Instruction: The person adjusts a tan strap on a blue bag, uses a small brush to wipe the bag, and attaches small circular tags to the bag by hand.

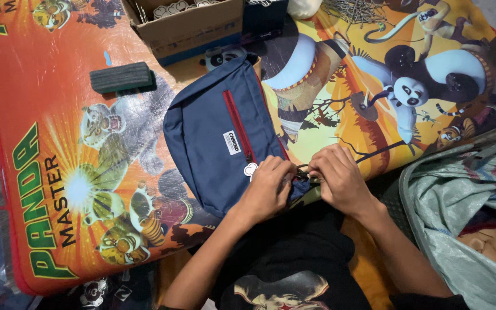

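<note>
Lap: closest to the camera we see a black printed shirt [285,270], both forearms reaching out over it.
Left hand: our left hand [266,186] is curled down on the near corner of the navy bag [216,135], fingers pressed together and pinching at the zipper end.
Right hand: our right hand [338,175] sits just beside the left, fingertips bunched and nipping a small dark metal piece [303,174] at the bag's corner; we cannot tell exactly what that piece is.
Bag: it lies flat and tilted on the cartoon mat [58,143], far end toward the cardboard box [188,23], near corner between our hands.
Zipper: a red zipper strip [238,126] runs lengthwise down the bag's face, with a small white label [232,142] just beside it.
Tag: a white clover-shaped charm [251,169] hangs at the zipper's near end, touching our left knuckles.
Mat: orange and yellow, printed with cartoon animals, spread under everything.
Block: a dark grey ribbed block [121,76] rests on the mat, well apart from the bag.
Sack: a grey-green woven sack [460,195] lies open at our right, pale pieces inside.
</note>
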